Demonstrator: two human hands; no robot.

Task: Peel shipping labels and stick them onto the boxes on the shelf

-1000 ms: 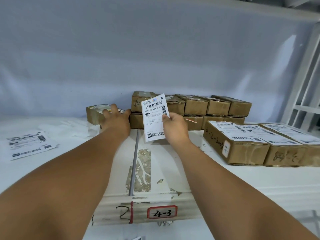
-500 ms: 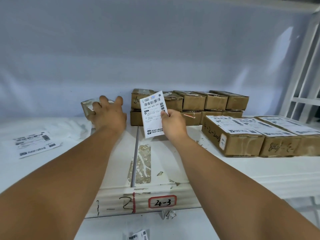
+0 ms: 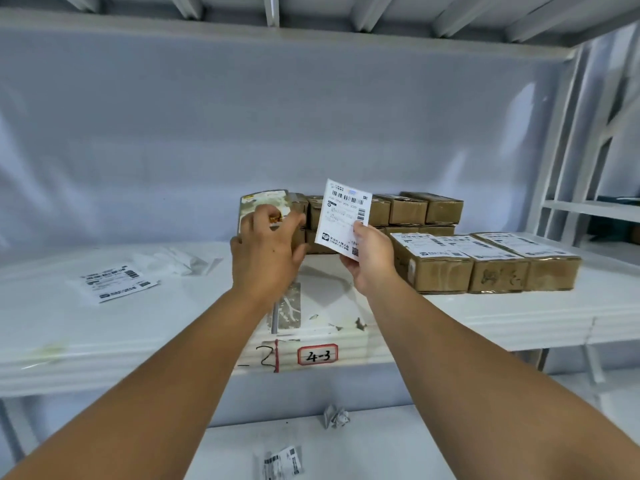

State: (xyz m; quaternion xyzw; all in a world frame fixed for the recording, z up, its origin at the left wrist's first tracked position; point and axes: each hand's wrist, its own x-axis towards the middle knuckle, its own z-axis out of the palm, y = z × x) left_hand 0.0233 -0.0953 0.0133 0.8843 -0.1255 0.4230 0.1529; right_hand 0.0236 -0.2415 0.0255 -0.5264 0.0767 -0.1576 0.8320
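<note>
The left hand [image 3: 266, 251] curls its fingers round a small box [image 3: 263, 199] and holds it tipped up, likely so its bare face shows. The right hand [image 3: 370, 261] pinches a label [image 3: 343, 216] by its lower edge, just at 3 o'clock of the box, ready to stick on. The labelled boxes [image 3: 485, 265] sit further out at 3 o'clock.

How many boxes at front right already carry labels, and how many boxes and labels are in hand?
Labelled boxes, front right: 3
Box gripped by the left hand: 1
Label pinched by the right hand: 1
Total: 5
</note>
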